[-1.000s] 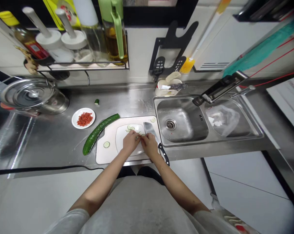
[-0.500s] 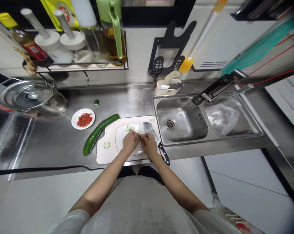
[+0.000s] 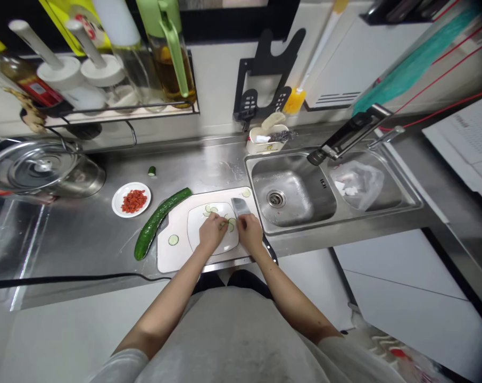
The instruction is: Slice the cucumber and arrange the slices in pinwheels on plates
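Observation:
My left hand [image 3: 211, 231] is closed in a pinch on thin cucumber slices over a white plate [image 3: 195, 242]. Several cut cucumber slices [image 3: 210, 208] lie at the plate's far side, and another slice [image 3: 231, 225] is by my left fingertips. Just right of the plate, my right hand [image 3: 249, 231] has its fingers curled; what they hold, if anything, is hidden. Beneath it lies a knife [image 3: 240, 205] with a black handle, partly covered by the hand. The plate rests on a pale cutting board [image 3: 169, 260], which also carries a loose round cucumber slice [image 3: 173, 240].
A whole cucumber [image 3: 157, 221] leans along the board's left edge. Farther left are a white dish [image 3: 116, 202] of chopped red pieces, a cucumber stub [image 3: 152, 171] and a lidded steel pot [image 3: 79, 178]. The double sink [image 3: 289, 197] is at the right, below a faucet [image 3: 345, 133].
My right hand has moved right, away from my left, and now covers more of the knife. My left hand stays over the plate. The whole view has shifted slightly.

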A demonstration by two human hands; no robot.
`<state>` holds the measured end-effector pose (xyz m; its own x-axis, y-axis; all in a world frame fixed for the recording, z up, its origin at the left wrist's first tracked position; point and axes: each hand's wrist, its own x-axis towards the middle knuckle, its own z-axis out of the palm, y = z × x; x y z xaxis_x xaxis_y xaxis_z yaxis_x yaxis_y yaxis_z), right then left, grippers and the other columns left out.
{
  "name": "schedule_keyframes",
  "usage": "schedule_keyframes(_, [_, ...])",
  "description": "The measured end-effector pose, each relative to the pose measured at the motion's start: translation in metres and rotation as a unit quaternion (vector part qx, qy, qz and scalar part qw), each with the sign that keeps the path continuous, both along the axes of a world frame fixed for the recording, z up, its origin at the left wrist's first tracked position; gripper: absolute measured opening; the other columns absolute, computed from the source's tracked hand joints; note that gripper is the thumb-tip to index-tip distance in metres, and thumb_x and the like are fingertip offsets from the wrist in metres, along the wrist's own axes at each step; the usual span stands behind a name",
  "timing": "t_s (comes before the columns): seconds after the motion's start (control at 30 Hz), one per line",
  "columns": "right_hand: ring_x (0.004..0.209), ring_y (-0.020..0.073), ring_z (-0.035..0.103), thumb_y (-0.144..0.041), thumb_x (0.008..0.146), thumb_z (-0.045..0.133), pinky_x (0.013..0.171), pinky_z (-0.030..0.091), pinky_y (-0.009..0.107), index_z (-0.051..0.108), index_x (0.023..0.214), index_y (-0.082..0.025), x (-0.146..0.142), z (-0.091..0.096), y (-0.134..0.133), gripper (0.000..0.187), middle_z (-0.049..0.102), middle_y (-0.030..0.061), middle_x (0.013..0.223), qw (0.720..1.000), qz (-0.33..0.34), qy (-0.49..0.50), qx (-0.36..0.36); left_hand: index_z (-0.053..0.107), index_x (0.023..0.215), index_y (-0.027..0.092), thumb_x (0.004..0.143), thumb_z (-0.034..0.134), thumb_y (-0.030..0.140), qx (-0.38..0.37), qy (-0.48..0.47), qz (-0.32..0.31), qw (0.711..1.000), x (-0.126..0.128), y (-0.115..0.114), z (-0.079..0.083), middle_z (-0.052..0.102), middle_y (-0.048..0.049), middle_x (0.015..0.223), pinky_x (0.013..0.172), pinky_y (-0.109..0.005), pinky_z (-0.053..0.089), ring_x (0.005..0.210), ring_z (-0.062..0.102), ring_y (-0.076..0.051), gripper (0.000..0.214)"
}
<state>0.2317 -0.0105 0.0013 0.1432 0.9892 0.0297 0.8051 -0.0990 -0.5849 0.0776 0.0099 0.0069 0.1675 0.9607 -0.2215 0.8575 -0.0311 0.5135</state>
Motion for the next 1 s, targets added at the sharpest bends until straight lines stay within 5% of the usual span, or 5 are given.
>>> schedule_keyframes(1.0, [0.082,0.0187,0.048,-0.039,0.088,0.053,0.063,0.029,0.027,0.06,0.082,-0.021,-0.0093,0.0016,0.0107,0.02,0.059,0.0034,0.085,0.995,0.002,-0.085,-0.059,0.067,0.096,0.026,0.096,0.037,0.036,0.035,0.073,-0.073,0.994,0.0027,-0.0065,0.0078,0.056,-0.0051,0.1,0.062,-0.025,0.035,0.086,0.053,-0.017,0.032])
